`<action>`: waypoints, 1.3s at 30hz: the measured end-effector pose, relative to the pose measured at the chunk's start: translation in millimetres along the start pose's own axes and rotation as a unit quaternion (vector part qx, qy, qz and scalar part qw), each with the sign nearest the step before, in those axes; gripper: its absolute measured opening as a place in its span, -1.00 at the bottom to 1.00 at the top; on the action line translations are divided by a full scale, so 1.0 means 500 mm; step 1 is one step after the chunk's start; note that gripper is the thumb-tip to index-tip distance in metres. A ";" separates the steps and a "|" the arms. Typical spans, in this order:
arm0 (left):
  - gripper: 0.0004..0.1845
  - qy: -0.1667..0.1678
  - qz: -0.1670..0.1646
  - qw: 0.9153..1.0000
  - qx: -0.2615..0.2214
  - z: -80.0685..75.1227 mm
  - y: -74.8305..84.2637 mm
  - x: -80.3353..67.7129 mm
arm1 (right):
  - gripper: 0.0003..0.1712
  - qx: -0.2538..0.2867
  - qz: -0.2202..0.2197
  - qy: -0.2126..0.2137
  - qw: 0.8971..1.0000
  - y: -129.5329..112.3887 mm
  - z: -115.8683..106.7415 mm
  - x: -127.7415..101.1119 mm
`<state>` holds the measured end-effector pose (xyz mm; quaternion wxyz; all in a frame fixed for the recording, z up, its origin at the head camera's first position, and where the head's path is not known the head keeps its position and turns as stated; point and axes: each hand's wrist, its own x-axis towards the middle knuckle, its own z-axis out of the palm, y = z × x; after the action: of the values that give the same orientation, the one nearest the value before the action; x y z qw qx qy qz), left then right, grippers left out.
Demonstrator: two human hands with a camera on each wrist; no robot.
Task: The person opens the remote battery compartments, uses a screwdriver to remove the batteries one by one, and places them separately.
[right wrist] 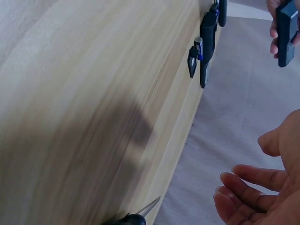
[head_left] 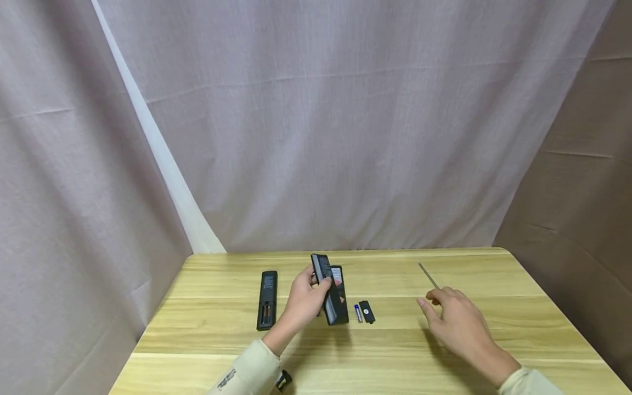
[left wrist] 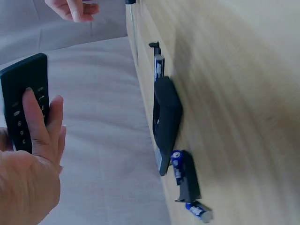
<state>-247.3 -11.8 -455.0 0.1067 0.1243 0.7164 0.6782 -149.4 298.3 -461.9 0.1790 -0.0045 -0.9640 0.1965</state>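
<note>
My left hand [head_left: 305,296] grips a black remote control [head_left: 329,302] above the table, thumb on its back. In the left wrist view, the fingers lie across its button side [left wrist: 21,117]. My right hand [head_left: 456,321] hovers with loosely bent, empty fingers over a screwdriver. The screwdriver's metal shaft [head_left: 427,274] shows past the hand in the head view; its dark handle [right wrist: 133,219] appears in the right wrist view, apart from the fingers. Behind the held remote lies a black device [head_left: 338,274] with a label. Beside it are a blue battery [head_left: 357,313] and a small black cover [head_left: 367,311].
Another black remote [head_left: 267,300] lies at the left with its battery compartment uncovered. The left wrist view shows a second small black piece [left wrist: 191,180] with blue batteries [left wrist: 199,212] about it. A grey curtain [head_left: 345,137] hangs behind the wooden table [head_left: 207,307].
</note>
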 end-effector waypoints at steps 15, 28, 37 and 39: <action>-0.46 -0.058 0.057 0.991 -0.105 0.000 -0.022 -0.025 | -0.67 0.026 -0.022 -0.001 0.999 -0.061 0.022 0.000; -0.42 -0.086 0.084 0.986 -0.113 0.014 -0.035 -0.033 | -0.82 0.205 0.028 -0.122 0.971 -0.208 0.059 0.020; -0.43 -0.108 0.069 0.984 -0.122 0.025 -0.037 -0.040 | -0.71 0.275 0.093 -0.130 0.948 -0.245 0.074 0.034; -0.43 -0.109 0.067 0.985 -0.119 0.027 -0.038 -0.041 | -0.68 0.279 0.099 -0.130 0.946 -0.244 0.076 0.037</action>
<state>-224.1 -6.5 -475.0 0.1521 0.2315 0.6051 0.7464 -172.4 172.8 -442.0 0.0257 -0.0246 -0.8804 0.4730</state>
